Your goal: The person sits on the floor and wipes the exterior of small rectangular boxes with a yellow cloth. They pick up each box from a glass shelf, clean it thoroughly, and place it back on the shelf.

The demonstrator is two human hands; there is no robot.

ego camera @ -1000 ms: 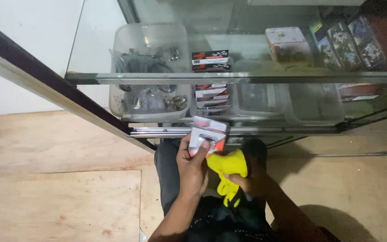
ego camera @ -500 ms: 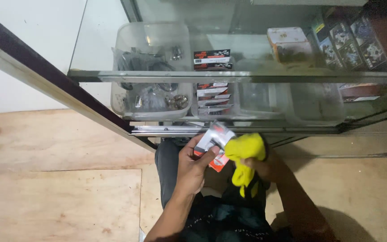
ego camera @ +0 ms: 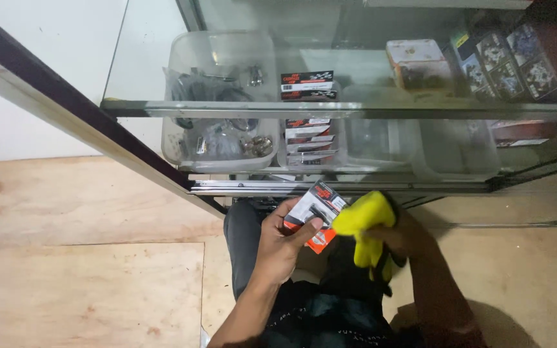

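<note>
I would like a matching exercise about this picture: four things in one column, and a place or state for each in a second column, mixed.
Things
1. small blister pack
2. yellow cloth
3. clear plastic bin
4. plywood floor

Places or states
a. bunched in the right hand
b. inside the glass cabinet, with metal parts in it
c. held in the left hand
d. to the left of the person's knees

Pairs: 1-c, 2-a, 3-b, 4-d

left hand [ego camera: 280, 241] grips small packet [ego camera: 315, 212] | right hand [ego camera: 402, 233] presses yellow cloth [ego camera: 363, 222] against it
</note>
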